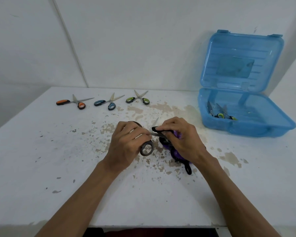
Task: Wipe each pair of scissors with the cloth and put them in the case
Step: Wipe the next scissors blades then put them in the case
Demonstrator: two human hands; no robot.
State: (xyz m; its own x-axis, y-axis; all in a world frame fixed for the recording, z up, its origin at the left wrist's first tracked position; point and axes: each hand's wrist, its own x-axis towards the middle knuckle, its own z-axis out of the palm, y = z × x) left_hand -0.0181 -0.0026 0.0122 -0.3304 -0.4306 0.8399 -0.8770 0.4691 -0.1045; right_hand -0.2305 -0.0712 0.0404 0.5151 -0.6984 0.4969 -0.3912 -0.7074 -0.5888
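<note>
My left hand [128, 142] grips a pair of black-handled scissors [147, 148] over the middle of the table; one handle ring shows below my fingers and a blade tip pokes up between my hands. My right hand [181, 137] holds a purple and black cloth [176, 153] pinched around the other blade. Along the far side lie three open pairs: orange-handled scissors [72, 102], blue-handled scissors [108, 102] and green-handled scissors [138, 98]. The open blue plastic case [263, 124] stands at the right with green-handled scissors [220, 114] inside.
The white table [58, 159] has chipped paint with brown patches around my hands. White walls close in behind and at the right. The case lid [243, 60] stands upright against the wall. The table's front edge runs just below my forearms.
</note>
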